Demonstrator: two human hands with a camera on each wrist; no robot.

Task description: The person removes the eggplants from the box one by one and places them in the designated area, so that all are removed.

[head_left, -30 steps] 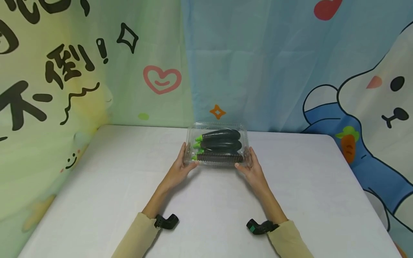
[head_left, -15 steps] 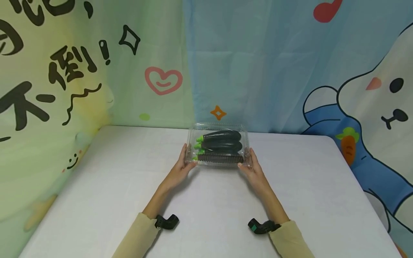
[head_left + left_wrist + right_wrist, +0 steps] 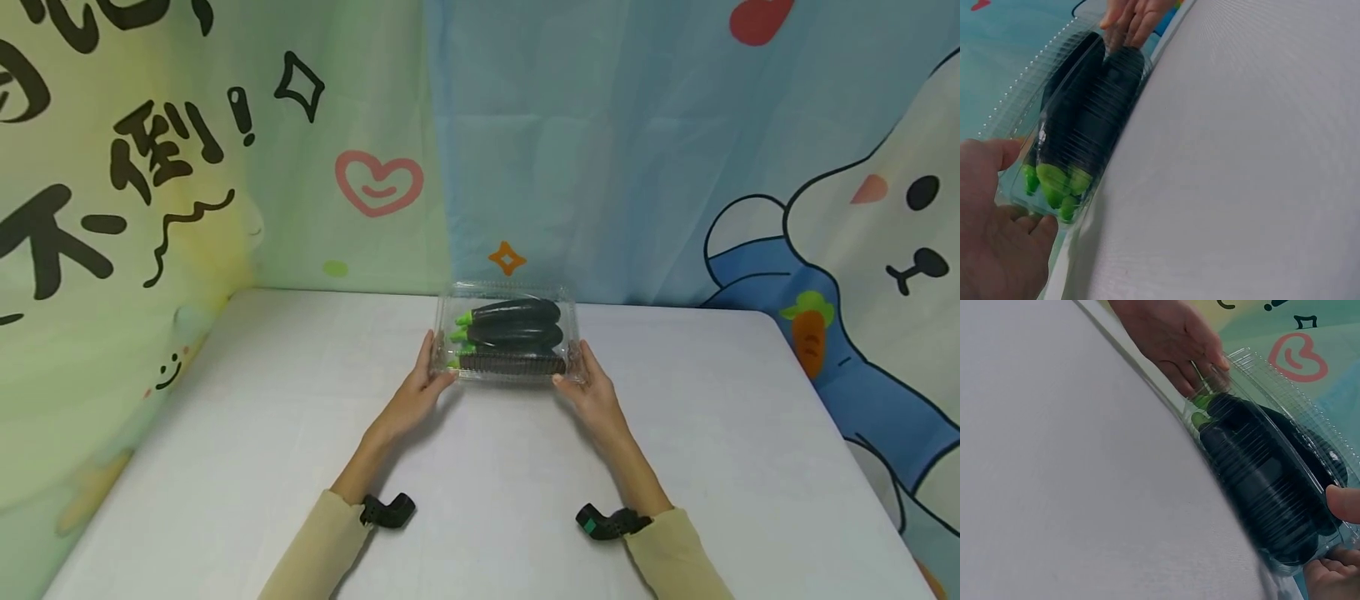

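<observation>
A clear plastic clamshell box [image 3: 450, 302] sits near the far edge of the table in the head view. Several dark eggplants [image 3: 514, 336] with bright green stem ends lie side by side inside it, stems toward the left. My left hand [image 3: 412, 402] grips the box's left end. At the opposite end my right hand [image 3: 597, 405] holds it the same way. Both wrist views show a thumb at the upper rim and fingers underneath. In the left wrist view the ribbed front wall partly blurs the eggplants [image 3: 1079, 119]. Whether the box touches the table cannot be told.
A white-covered table [image 3: 495, 475] spreads below the arms. Behind it hangs a printed cloth backdrop [image 3: 570, 150] with cartoon figures, close to the box's far side. Each wrist carries a black camera mount, the left mount [image 3: 390, 511] and the right mount [image 3: 611, 523].
</observation>
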